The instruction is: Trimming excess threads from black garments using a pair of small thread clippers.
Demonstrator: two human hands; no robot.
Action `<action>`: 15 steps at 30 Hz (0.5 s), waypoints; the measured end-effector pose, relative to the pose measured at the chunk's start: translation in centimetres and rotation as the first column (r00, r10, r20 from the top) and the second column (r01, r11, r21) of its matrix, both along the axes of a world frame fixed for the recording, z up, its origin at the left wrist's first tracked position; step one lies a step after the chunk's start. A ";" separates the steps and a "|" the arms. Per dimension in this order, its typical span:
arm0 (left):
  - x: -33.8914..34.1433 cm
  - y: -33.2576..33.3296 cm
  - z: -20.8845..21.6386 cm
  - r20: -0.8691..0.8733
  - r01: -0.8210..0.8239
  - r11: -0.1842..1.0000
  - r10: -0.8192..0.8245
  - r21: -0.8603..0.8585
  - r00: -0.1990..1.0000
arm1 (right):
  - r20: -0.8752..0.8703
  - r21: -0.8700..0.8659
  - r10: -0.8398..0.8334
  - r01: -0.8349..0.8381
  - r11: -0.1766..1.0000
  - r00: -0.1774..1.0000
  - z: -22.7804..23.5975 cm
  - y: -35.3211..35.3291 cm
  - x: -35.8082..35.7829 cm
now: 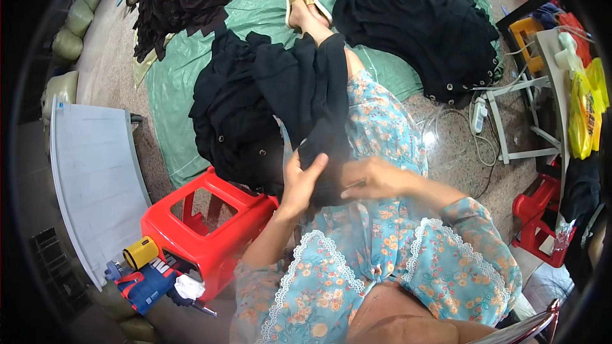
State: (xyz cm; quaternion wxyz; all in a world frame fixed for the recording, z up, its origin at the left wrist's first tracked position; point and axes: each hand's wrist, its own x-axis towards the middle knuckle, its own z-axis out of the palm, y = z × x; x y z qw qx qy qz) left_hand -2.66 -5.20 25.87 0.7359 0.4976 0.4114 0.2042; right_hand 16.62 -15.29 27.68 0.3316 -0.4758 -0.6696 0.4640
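A length of black cloth [303,79] lies across my lap and hangs down over my knees. My left hand [301,181] is closed on its near end, thumb uppermost. Opposite it, my right hand [373,178] has curled fingers against the same cloth; they are slightly blurred, and the fingertips are partly hidden. To the left of my legs, more black cloth [223,118] lies bunched, with a few small round shiny metal fittings on it.
A red plastic stool [210,229] stands at my left, beside a pale panel [95,165]. Black cloth heaps [408,19] lie on a green sheet [172,114]. A white power strip [478,114] with loose cables sits at right, near a table [551,57] with yellow bags [583,114].
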 end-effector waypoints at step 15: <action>-2.0 0.8 11.5 -0.049 0.254 0.611 -0.332 0.750 0.942 | 0.147 -0.297 0.495 -0.439 0.848 0.857 1.7 18.6 9.9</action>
